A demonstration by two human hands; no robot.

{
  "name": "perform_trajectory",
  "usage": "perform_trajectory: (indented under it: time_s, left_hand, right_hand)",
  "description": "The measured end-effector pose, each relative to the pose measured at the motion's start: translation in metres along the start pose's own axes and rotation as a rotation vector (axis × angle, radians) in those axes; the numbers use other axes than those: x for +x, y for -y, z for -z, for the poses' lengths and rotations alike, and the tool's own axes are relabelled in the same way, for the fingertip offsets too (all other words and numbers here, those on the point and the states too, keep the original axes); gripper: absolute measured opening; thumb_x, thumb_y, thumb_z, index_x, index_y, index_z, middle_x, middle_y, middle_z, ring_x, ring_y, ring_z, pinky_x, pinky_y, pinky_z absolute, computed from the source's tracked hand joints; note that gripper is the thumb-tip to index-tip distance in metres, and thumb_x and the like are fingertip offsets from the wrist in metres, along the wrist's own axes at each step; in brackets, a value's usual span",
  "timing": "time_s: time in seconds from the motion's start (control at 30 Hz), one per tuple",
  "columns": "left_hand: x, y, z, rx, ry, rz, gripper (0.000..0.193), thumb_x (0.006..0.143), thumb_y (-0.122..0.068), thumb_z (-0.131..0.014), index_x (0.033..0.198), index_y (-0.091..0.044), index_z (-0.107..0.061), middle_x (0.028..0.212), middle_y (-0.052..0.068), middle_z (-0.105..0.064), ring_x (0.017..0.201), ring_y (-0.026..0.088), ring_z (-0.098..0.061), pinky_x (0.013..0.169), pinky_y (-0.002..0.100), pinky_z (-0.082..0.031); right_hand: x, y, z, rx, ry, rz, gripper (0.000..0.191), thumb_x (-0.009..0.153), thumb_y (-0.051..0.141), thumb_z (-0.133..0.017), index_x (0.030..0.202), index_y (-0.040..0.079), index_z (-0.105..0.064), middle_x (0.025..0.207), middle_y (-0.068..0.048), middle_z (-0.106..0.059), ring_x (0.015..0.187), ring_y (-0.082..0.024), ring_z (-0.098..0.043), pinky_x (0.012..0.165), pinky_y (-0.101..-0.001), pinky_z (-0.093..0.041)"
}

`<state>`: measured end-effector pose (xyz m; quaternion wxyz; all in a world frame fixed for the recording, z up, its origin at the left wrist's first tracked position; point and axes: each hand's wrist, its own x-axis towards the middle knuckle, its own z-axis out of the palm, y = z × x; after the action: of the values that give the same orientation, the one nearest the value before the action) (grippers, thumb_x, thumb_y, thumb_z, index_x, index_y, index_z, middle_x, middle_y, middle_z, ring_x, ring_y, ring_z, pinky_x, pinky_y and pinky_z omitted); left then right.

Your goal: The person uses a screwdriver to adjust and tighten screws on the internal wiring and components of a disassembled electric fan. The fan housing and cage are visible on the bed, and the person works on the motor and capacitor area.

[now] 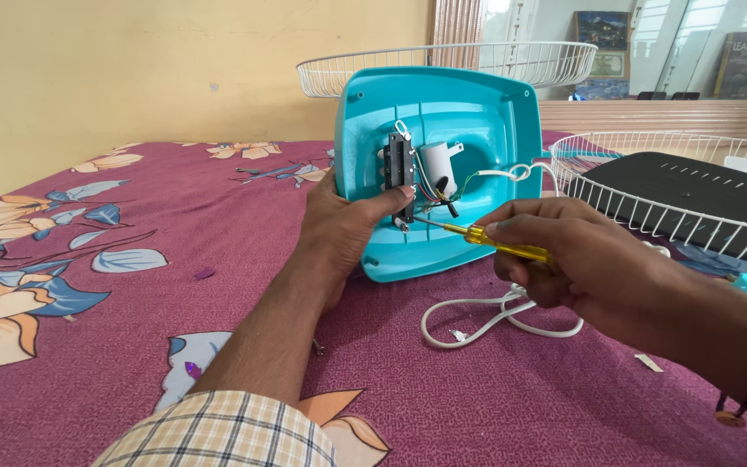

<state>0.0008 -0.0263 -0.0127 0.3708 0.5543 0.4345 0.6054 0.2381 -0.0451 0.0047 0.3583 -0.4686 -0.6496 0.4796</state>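
Firmly clamped in right hand (pixel 572 259): yellow screwdriver (pixel 494 243), tip just beyond the grip, seemingly at a screw; left hand (pixel 347 227) closed on teal fan base (pixel 439 164), thumb across black switch block (pixel 399 170).

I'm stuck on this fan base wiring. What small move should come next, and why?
Probably ease the yellow screwdriver tip a touch further onto the screw below the black switch block. The right hand aims it there, and the left hand steadies the teal base.
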Motion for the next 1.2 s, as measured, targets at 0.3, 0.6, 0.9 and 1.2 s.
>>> perform_trajectory:
  time_s: [0.3, 0.6, 0.9, 1.2]
  left_hand:
    - [0.003, 0.006, 0.0, -0.019, 0.017, -0.02, 0.08, 0.07, -0.056, -0.072, 0.135, -0.012, -0.057, 0.121, 0.017, -0.069, 0.109, 0.028, -0.073, 0.092, 0.049, -0.065]
    - [0.012, 0.01, 0.002, -0.041, 0.036, 0.006, 0.133, 0.063, -0.097, -0.032, 0.163, -0.011, -0.015, 0.165, 0.021, -0.025, 0.151, 0.036, -0.031, 0.117, 0.058, -0.034]
    - [0.013, 0.009, 0.002, -0.021, 0.017, 0.033, 0.136, 0.06, -0.099, -0.025, 0.163, -0.011, -0.013, 0.164, 0.021, -0.026, 0.151, 0.035, -0.032, 0.117, 0.057, -0.034]
    - [0.012, 0.008, 0.001, 0.026, -0.001, 0.021, 0.132, 0.062, -0.098, -0.025, 0.162, -0.012, -0.023, 0.161, 0.018, -0.035, 0.148, 0.033, -0.038, 0.117, 0.056, -0.035]
  right_hand:
    - [-0.006, 0.001, -0.015, 0.02, -0.069, -0.129, 0.028, 0.099, 0.033, -0.058, 0.097, 0.004, -0.057, 0.063, -0.002, -0.04, 0.05, -0.012, -0.026, 0.045, -0.031, -0.023]
    - [-0.008, 0.002, -0.014, 0.071, -0.022, -0.102, 0.025, 0.098, 0.025, -0.057, 0.109, 0.004, -0.063, 0.067, -0.002, -0.041, 0.051, -0.011, -0.027, 0.045, -0.0298, -0.023]
    - [-0.013, 0.007, -0.022, 0.065, -0.021, -0.103, 0.029, 0.099, 0.032, -0.058, 0.097, 0.004, -0.055, 0.065, -0.001, -0.039, 0.05, -0.011, -0.026, 0.044, -0.0302, -0.022]
    - [-0.002, -0.009, -0.012, 0.191, 0.029, -0.103, 0.019, 0.099, 0.024, -0.056, 0.104, 0.006, -0.061, 0.066, -0.001, -0.043, 0.049, -0.009, -0.027, 0.044, -0.0282, -0.024]
